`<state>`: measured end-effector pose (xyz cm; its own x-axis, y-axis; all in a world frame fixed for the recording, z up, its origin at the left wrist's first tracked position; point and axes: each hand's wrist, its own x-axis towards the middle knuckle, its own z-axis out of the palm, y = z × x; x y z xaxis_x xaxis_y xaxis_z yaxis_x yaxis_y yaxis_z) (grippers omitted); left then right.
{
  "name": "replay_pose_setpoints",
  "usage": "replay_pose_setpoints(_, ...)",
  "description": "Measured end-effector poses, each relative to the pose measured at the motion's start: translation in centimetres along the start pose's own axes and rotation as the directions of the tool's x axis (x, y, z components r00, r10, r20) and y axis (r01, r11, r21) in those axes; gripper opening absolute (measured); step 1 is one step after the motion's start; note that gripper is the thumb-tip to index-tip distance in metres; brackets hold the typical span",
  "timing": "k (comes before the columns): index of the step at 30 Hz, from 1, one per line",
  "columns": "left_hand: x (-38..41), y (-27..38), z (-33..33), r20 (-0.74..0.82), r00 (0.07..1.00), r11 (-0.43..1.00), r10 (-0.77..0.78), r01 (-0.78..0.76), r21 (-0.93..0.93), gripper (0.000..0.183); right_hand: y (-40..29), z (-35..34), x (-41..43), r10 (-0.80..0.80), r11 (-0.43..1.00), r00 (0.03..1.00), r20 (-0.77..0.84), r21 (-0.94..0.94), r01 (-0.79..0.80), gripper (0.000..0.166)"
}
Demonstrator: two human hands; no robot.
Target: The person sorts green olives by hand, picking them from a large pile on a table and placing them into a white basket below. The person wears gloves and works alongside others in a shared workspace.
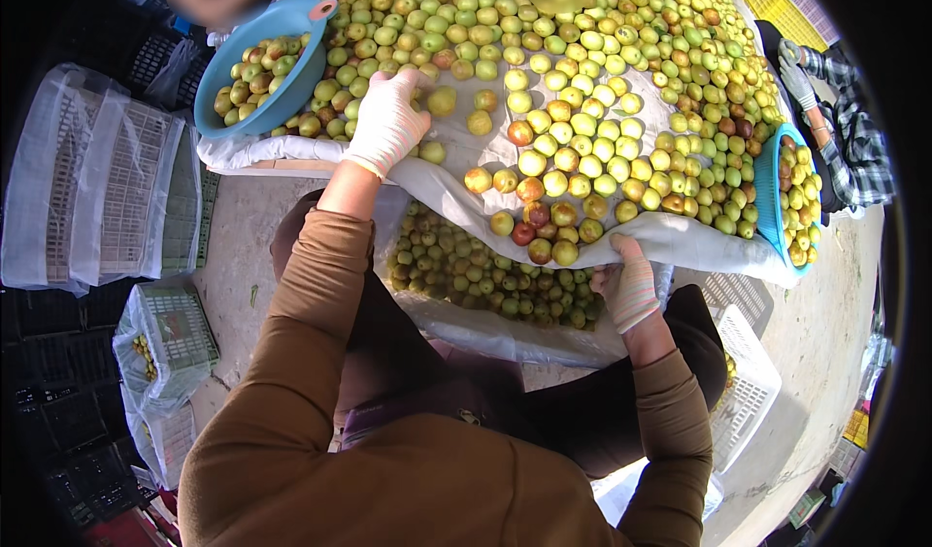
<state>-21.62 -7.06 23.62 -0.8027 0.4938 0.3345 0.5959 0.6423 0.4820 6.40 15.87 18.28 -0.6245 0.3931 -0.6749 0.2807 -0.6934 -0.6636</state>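
Note:
Many green and reddish-brown jujube-like fruits [582, 125] lie spread over a cloth-covered table [491, 139]. My left hand [386, 121], in a striped knit glove, reaches over the near left part of the cloth, its fingers curled beside some fruits; whether one is in its grasp cannot be told. My right hand [628, 285], gloved likewise, pinches the cloth's near edge [655, 237] at the right. Below that edge, between the knees, a plastic-lined container [502, 336] holds a heap of green fruits [488, 277].
A blue basin [309, 74] of fruits stands at the table's left corner, a blue basket [768, 183] at the right. Lined crates [131, 183] are stacked at left; a white crate [753, 394] sits at lower right. Other people [848, 125] sit at both sides.

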Motion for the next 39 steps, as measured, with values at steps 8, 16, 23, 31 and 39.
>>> replay_pose_setpoints(8, 2.0, -3.5, -1.8, -0.040, 0.946, 0.916, -0.322, 0.301, -0.265, 0.029, 0.0, 0.1, 0.0, 0.010, 0.999, 1.000, -0.016, 0.041, -0.009, 0.021)
replay_pose_setpoints(16, 2.9, -1.1, 2.4, 0.120, 0.969, 0.966, -0.217, 0.231, -0.118, 0.041, 0.3, -0.1, 0.4, 0.024, 0.999, 0.999, -0.035, 0.040, -0.023, 0.022)
replay_pose_setpoints(23, 3.9, 6.5, 4.5, 0.562, 0.827, 0.586, -0.001, 0.456, -0.670, 0.030, 0.3, 0.0, 0.5, 0.029, 0.996, 0.997, -0.065, 0.082, -0.024, 0.020)
replay_pose_setpoints(31, 11.6, -0.2, 4.4, 0.250, 0.945, 0.943, -0.212, 0.131, 0.307, 0.034, 0.6, -0.6, 0.5, 0.011, 1.000, 0.999, -0.043, 0.010, -0.010, 0.023)
replay_pose_setpoints(39, 14.5, 1.2, 5.2, 0.490, 0.825, 0.875, -0.280, 0.010, 0.484, 0.053, 0.8, -0.3, 0.7, 0.023, 0.997, 0.998, -0.063, 0.077, -0.018, 0.023)
